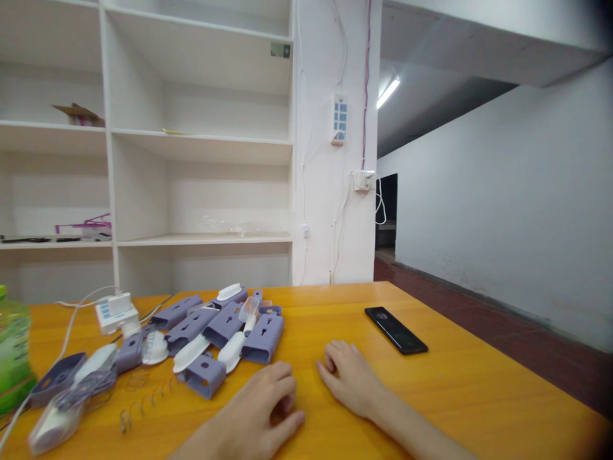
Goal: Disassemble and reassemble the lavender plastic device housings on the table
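A: What lies at the far left?
B: A green plastic bottle, then a heap of lilac plastic housings with white inserts on the orange wooden table; thin wire springs lie in front.
A: And the hands?
B: The left hand rests loosely curled, holding nothing, just beside the nearest housing. The right hand lies palm down, fingers together. A black phone sits beyond it.

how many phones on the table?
1. A black phone lies flat on the orange table, right of the purple plastic parts and beyond the right hand. Another could be hidden under the parts pile.
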Demonstrator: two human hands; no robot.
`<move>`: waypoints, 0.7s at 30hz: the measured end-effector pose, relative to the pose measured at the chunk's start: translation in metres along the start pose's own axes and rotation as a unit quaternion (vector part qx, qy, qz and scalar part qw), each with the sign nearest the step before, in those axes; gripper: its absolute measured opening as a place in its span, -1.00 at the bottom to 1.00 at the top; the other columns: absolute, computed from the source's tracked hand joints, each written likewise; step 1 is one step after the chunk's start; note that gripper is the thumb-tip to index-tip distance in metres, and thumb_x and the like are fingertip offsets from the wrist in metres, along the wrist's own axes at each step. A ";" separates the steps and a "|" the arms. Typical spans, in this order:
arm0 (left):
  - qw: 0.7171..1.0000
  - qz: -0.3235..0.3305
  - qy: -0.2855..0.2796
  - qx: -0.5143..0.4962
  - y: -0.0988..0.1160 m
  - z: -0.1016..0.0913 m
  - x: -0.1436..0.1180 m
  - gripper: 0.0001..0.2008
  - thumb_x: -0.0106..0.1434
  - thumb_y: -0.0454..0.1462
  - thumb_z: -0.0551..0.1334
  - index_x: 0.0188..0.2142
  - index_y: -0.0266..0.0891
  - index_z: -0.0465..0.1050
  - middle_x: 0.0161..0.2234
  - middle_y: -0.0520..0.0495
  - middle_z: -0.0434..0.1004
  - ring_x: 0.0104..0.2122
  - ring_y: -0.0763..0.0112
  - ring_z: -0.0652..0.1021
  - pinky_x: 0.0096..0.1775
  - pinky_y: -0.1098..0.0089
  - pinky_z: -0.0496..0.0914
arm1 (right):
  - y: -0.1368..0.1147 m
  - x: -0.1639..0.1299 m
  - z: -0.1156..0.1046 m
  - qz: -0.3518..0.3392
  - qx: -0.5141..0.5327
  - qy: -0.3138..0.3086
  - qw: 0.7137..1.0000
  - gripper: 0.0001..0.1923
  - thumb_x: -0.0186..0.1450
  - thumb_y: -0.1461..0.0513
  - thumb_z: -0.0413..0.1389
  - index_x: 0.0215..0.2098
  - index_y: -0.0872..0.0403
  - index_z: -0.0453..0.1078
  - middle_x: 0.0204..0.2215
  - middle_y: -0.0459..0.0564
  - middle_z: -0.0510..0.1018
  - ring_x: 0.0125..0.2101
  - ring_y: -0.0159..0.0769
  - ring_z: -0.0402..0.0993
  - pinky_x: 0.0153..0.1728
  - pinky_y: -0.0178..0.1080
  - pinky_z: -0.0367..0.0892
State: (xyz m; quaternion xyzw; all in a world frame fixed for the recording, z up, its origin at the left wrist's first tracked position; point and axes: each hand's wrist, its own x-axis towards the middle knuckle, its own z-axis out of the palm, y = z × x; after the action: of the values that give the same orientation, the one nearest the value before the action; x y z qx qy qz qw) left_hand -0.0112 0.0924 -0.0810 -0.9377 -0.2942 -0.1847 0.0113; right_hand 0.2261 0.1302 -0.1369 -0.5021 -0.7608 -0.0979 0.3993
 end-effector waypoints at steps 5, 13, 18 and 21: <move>1.000 0.018 0.014 0.021 0.001 -0.001 0.000 -0.85 0.27 -0.29 0.21 -0.37 -0.19 0.23 -0.24 -0.03 0.36 -0.20 0.33 0.37 -0.14 0.33 0.28 | 0.001 0.000 0.002 -0.007 0.001 0.000 1.000 -0.78 0.38 0.21 0.04 -0.44 0.04 0.24 -0.40 -0.07 0.42 -0.33 -0.24 0.32 -0.27 -0.22 0.16; 1.000 -0.028 -0.006 0.010 -0.003 0.003 0.001 -0.79 0.32 -0.23 0.21 -0.41 -0.20 0.21 -0.29 -0.01 0.37 -0.25 0.34 0.38 -0.18 0.34 0.27 | 0.002 0.000 0.003 -0.004 0.001 0.001 1.000 -0.78 0.37 0.25 0.02 -0.45 0.04 0.18 -0.40 -0.06 0.40 -0.34 -0.26 0.30 -0.28 -0.22 0.17; 0.999 -0.032 0.004 0.016 -0.003 0.002 0.001 -0.80 0.34 -0.22 0.18 -0.40 -0.20 0.23 -0.28 -0.02 0.38 -0.24 0.32 0.38 -0.18 0.33 0.26 | 0.004 0.000 0.004 -0.004 -0.006 -0.004 1.000 -0.79 0.36 0.25 0.03 -0.45 0.04 0.20 -0.38 -0.05 0.40 -0.32 -0.24 0.31 -0.27 -0.22 0.17; 0.999 -0.027 -0.013 0.029 -0.003 0.003 0.004 -0.78 0.35 -0.20 0.19 -0.41 -0.21 0.25 -0.30 -0.02 0.39 -0.25 0.32 0.39 -0.18 0.33 0.25 | 0.006 0.001 0.004 -0.007 -0.010 -0.011 1.000 -0.75 0.38 0.23 0.02 -0.48 0.05 0.21 -0.40 -0.04 0.40 -0.33 -0.24 0.31 -0.27 -0.21 0.16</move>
State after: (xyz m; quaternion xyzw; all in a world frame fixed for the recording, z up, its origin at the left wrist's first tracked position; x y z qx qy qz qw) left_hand -0.0092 0.0974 -0.0824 -0.9310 -0.3243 -0.1646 0.0296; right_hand 0.2287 0.1355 -0.1406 -0.5020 -0.7675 -0.1021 0.3854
